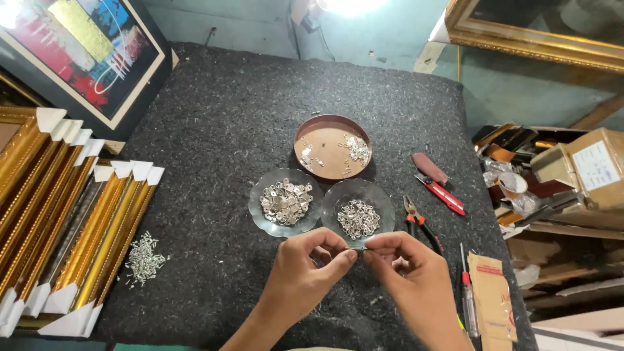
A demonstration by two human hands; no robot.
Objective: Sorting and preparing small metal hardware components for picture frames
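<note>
My left hand (pixel 311 266) and my right hand (pixel 406 266) meet fingertip to fingertip low in the head view, pinching a tiny metal part (pixel 359 250) between them. Just beyond the fingers stands a scalloped glass dish (pixel 383 198) of small silver ring hangers. To its left a second glass dish (pixel 257 208) holds flat silver metal tabs. Behind both sits a round brown tin lid (pixel 325 123) with a few loose silver pieces.
Dark felt covers the table (pixel 221 117). Gold frames (pixel 65 214) with white corner guards lie stacked at left, a pile of small nails (pixel 143 259) beside them. Pliers (pixel 419 224), a red utility knife (pixel 442 192), a screwdriver (pixel 468 299) and a brown packet (pixel 492 296) lie at right.
</note>
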